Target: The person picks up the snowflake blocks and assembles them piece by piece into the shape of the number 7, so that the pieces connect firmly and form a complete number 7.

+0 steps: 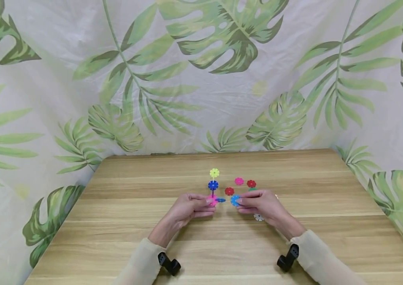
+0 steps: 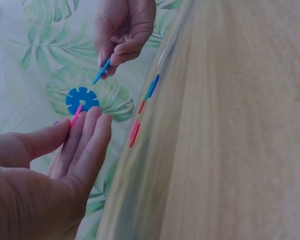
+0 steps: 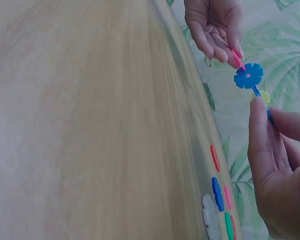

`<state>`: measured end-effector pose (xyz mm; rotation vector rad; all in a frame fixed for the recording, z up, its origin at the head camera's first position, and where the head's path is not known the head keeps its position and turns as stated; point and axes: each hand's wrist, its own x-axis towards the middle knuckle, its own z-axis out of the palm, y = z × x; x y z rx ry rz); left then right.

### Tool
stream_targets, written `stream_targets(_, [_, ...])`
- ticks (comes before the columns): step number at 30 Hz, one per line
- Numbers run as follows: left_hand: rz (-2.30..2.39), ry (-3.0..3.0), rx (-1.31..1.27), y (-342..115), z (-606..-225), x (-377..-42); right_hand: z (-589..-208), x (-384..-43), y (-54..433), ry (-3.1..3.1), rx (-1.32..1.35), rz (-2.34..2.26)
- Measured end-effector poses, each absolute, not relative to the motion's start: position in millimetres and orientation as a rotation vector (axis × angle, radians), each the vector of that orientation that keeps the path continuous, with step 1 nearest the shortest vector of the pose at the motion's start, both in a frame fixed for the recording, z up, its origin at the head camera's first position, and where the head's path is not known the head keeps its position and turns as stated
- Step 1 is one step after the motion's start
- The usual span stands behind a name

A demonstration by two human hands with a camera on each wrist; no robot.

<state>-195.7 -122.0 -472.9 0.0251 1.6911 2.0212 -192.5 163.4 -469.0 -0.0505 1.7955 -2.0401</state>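
Slotted plastic snowflake discs are joined in a chain, and my left hand pinches its pink disc between thumb and fingers. Above that, a dark blue disc and a yellow disc line up, with a dark edge-on piece below the blue one. A blue disc slots onto the pink one's right side, nearly edge-on in the head view. My right hand pinches a light blue disc by its edge, a small gap from the chain in the head view.
Loose discs lie on the wooden table beyond and around the right hand: a pink one, red ones, a partly covered green one and a white one. A leaf-patterned cloth hangs behind the table.
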Motion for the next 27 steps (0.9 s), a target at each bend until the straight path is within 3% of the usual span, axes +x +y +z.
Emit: stream_targets(27, [2.038, 1.798, -0.019, -112, -477, -186, -470, -194, 143, 1.781, -0.033, -2.012])
